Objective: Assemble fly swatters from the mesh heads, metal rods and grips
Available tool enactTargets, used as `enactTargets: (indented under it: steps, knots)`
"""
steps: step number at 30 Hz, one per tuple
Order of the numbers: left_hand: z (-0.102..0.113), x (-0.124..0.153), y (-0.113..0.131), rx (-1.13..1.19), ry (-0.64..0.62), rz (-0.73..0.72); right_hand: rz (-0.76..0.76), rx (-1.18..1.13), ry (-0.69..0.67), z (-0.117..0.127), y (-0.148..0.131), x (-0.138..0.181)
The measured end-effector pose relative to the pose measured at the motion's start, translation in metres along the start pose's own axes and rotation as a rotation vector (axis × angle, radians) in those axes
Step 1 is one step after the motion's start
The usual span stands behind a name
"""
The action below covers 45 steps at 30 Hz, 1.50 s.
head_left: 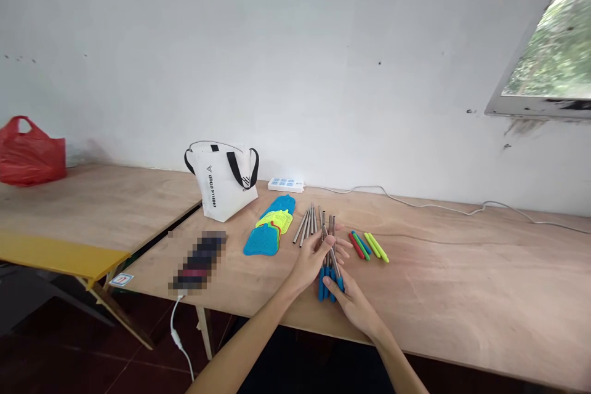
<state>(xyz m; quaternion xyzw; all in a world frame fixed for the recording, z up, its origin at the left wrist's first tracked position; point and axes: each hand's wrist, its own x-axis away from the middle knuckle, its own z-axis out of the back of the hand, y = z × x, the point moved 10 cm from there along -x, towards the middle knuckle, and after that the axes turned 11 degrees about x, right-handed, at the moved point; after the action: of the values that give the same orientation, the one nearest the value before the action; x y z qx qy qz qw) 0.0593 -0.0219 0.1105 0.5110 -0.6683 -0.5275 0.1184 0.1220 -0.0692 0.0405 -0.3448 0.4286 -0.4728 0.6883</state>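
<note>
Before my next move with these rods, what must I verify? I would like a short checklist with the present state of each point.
1. Left hand closed around the blue-handled rods: ok.
2. Right hand has its grip at the blue ends: ok.
3. Rod tips level within the bundle: cannot tell.
4. Loose metal rods lie apart from both hands: ok.
5. Coloured handles rest untouched on the table: ok.
6. Swatter heads lie away from the table edge: ok.
</note>
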Motion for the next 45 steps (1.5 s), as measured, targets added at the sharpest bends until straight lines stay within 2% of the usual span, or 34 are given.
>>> enactTargets:
  steps: [5, 8, 10, 12, 15, 19, 23, 26, 29, 31, 33, 35, 39, 45]
  knots:
    - [0.009, 0.022, 0.005, -0.067, -0.006, 0.038, 0.018, -0.005, -0.048, -0.005, -0.007, 0.001]
    - [0.021, 0.037, 0.001, -0.122, 0.089, 0.056, 0.032, 0.000, -0.072, -0.011, -0.009, 0.003]
    - [0.027, 0.046, -0.002, -0.155, 0.171, 0.053, 0.019, 0.007, -0.045, -0.014, -0.005, 0.005]
    - [0.027, 0.050, -0.004, -0.203, 0.197, 0.050, -0.010, 0.010, -0.015, -0.016, 0.001, 0.007]
    - [0.014, 0.051, -0.004, -0.293, 0.099, 0.084, -0.051, 0.014, -0.022, -0.019, 0.006, 0.009]
    - [0.002, 0.048, 0.003, -0.393, -0.058, 0.178, -0.048, 0.054, -0.104, -0.021, -0.002, 0.006]
    - [-0.005, 0.041, 0.008, -0.466, -0.202, 0.275, -0.051, 0.007, -0.014, -0.011, 0.001, 0.002]
    - [-0.018, 0.030, 0.015, -0.369, -0.284, 0.272, -0.104, -0.029, 0.033, -0.008, 0.010, 0.005]
    - [-0.032, 0.016, 0.026, -0.119, -0.282, 0.213, -0.107, -0.041, -0.037, -0.015, 0.008, 0.006]
    - [-0.040, 0.010, 0.020, 0.068, -0.272, 0.252, -0.095, -0.057, -0.052, -0.016, 0.004, 0.005]
    - [-0.043, 0.006, 0.008, 0.192, -0.265, 0.314, -0.101, -0.082, -0.001, -0.011, 0.004, 0.004]
    - [-0.041, 0.003, -0.004, 0.260, -0.259, 0.347, -0.120, -0.135, -0.014, -0.013, 0.005, 0.003]
    - [-0.031, -0.001, -0.020, 0.386, -0.248, 0.376, -0.151, -0.315, -0.204, -0.034, 0.003, 0.006]
    - [-0.029, 0.000, -0.030, 0.562, -0.209, 0.450, -0.240, -0.541, -0.215, -0.041, 0.006, 0.010]
